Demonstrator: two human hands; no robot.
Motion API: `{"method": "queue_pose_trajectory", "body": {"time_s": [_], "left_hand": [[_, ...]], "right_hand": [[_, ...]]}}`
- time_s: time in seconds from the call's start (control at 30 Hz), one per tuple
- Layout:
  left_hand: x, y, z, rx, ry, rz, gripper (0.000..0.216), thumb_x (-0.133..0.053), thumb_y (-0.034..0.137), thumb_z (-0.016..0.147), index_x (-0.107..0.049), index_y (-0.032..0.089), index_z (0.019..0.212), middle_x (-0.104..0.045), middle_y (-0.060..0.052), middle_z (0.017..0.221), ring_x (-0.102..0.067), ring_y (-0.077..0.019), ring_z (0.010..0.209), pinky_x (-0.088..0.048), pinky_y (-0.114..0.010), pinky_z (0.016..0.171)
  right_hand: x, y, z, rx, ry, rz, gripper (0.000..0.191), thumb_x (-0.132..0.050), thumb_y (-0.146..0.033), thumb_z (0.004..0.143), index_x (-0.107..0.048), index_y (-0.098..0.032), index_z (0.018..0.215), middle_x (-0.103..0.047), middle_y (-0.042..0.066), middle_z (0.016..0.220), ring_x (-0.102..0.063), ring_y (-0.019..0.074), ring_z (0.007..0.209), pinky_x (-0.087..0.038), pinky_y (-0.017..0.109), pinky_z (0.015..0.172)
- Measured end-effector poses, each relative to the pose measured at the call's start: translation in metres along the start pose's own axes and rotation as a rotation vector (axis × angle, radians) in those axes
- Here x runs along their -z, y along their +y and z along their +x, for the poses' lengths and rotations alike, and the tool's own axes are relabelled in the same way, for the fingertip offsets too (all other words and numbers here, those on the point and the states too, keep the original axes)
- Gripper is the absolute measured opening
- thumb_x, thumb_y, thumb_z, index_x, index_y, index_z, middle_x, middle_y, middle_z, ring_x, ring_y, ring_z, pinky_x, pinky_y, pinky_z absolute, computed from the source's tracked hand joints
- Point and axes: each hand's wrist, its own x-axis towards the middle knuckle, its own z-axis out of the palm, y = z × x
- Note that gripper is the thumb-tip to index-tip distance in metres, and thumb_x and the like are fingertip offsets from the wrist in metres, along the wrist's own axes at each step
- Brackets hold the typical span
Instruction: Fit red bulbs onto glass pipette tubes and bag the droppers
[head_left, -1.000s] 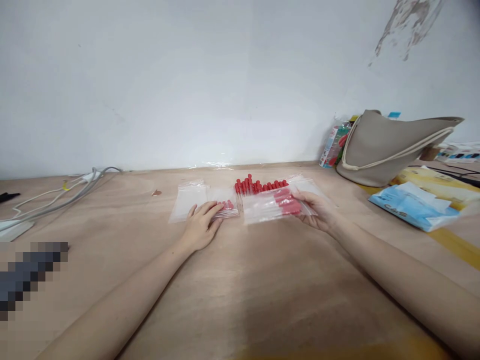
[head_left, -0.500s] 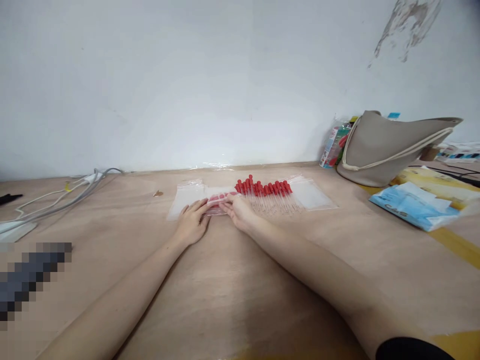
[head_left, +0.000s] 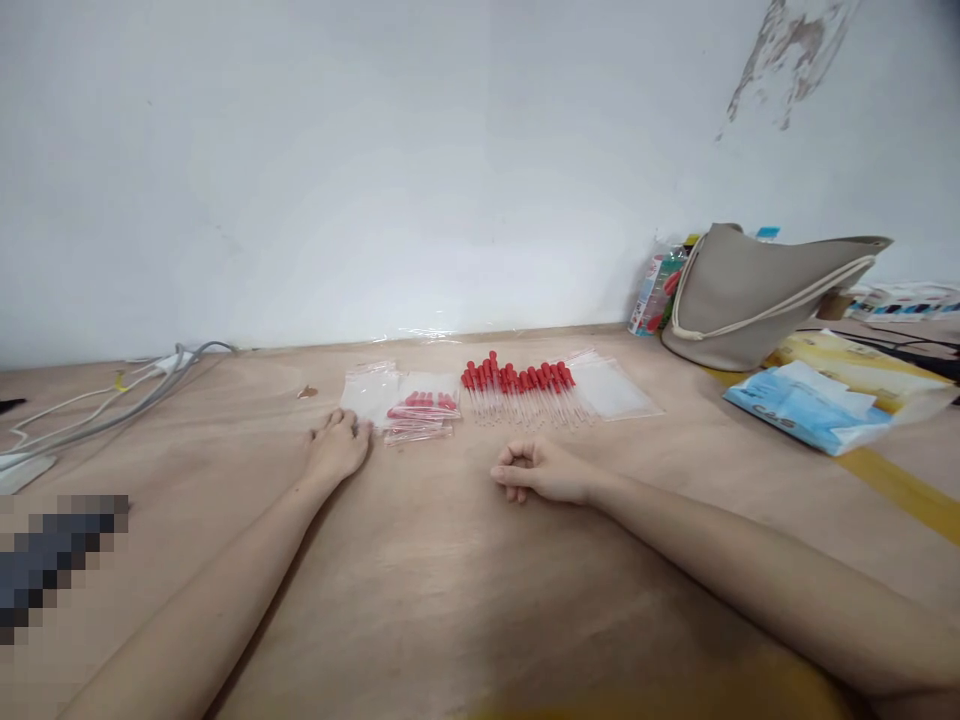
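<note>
My left hand [head_left: 336, 448] rests on the wooden table [head_left: 480, 580], fingers loosely curled, its tips touching the near edge of a clear plastic bag [head_left: 369, 392]. Right of it lies a filled bag of red-capped droppers [head_left: 421, 410]. My right hand [head_left: 541, 471] lies on the table as a loose fist, holding nothing, a little in front of a row of several loose red-capped droppers [head_left: 519, 388]. More empty clear bags [head_left: 616, 388] lie to the right of that row.
A grey bag [head_left: 757, 295] stands at the back right by the wall, with a colourful packet [head_left: 651, 290] beside it. A blue tissue pack [head_left: 806, 408] and yellow packaging [head_left: 862, 365] lie at the right. Grey cables [head_left: 112, 400] run at the back left.
Both hands have let go of the filled dropper bag and drawn back toward me. The right hand closed into a loose fist on the table; the left slid to the left.
</note>
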Motion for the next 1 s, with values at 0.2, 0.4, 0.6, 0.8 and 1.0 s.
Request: {"method": "queue_pose_trajectory", "body": {"time_s": [0.2, 0.4, 0.6, 0.8, 1.0], "left_hand": [[0.002, -0.013, 0.003, 0.088, 0.292, -0.293, 0.036, -0.032, 0.031, 0.087, -0.059, 0.015, 0.106, -0.053, -0.012, 0.122, -0.046, -0.0310, 0.116, -0.038, -0.049, 0.094], [0.021, 0.030, -0.030, -0.384, 0.444, -0.557, 0.041, -0.028, 0.035, 0.092, -0.046, 0.021, 0.126, -0.048, -0.002, 0.131, -0.042, -0.0204, 0.122, -0.034, -0.040, 0.103], [0.020, 0.078, -0.077, -1.038, -0.201, -0.362, 0.037, -0.043, 0.030, 0.088, -0.048, 0.028, 0.124, -0.044, -0.003, 0.133, -0.032, -0.0222, 0.128, -0.023, -0.049, 0.106], [0.011, 0.080, -0.088, -1.016, -0.274, -0.336, 0.039, -0.044, 0.033, 0.088, -0.045, 0.031, 0.127, -0.042, -0.003, 0.135, -0.034, -0.0213, 0.127, -0.022, -0.047, 0.107], [0.010, 0.079, -0.086, -1.012, -0.312, -0.338, 0.038, -0.044, 0.033, 0.088, -0.046, 0.029, 0.126, -0.042, -0.004, 0.135, -0.035, -0.0202, 0.127, -0.024, -0.045, 0.107]], "right_hand": [[0.005, 0.005, -0.019, 0.032, 0.114, 0.031, 0.037, -0.066, -0.050, 0.063, -0.053, -0.015, 0.070, -0.057, -0.003, 0.055, -0.051, 0.0068, 0.049, -0.042, 0.021, 0.053], [0.010, 0.011, -0.007, 0.173, 0.464, -0.114, 0.029, -0.057, -0.046, 0.071, -0.051, -0.018, 0.070, -0.052, -0.003, 0.056, -0.047, 0.0089, 0.049, -0.038, 0.022, 0.050], [0.048, 0.012, -0.002, 0.341, 0.827, -0.772, 0.016, -0.050, -0.029, 0.076, -0.060, -0.018, 0.076, -0.058, 0.003, 0.073, -0.052, 0.0137, 0.067, -0.039, 0.025, 0.063], [0.067, -0.005, 0.016, 0.025, 0.790, -1.014, 0.018, -0.050, -0.030, 0.075, -0.064, -0.021, 0.082, -0.065, 0.004, 0.078, -0.057, 0.0177, 0.077, -0.039, 0.026, 0.065], [0.060, -0.027, 0.050, -0.242, 0.694, -1.001, 0.010, -0.057, -0.024, 0.065, -0.062, -0.017, 0.068, -0.064, 0.013, 0.079, -0.059, 0.0260, 0.079, -0.042, 0.033, 0.065]]}}
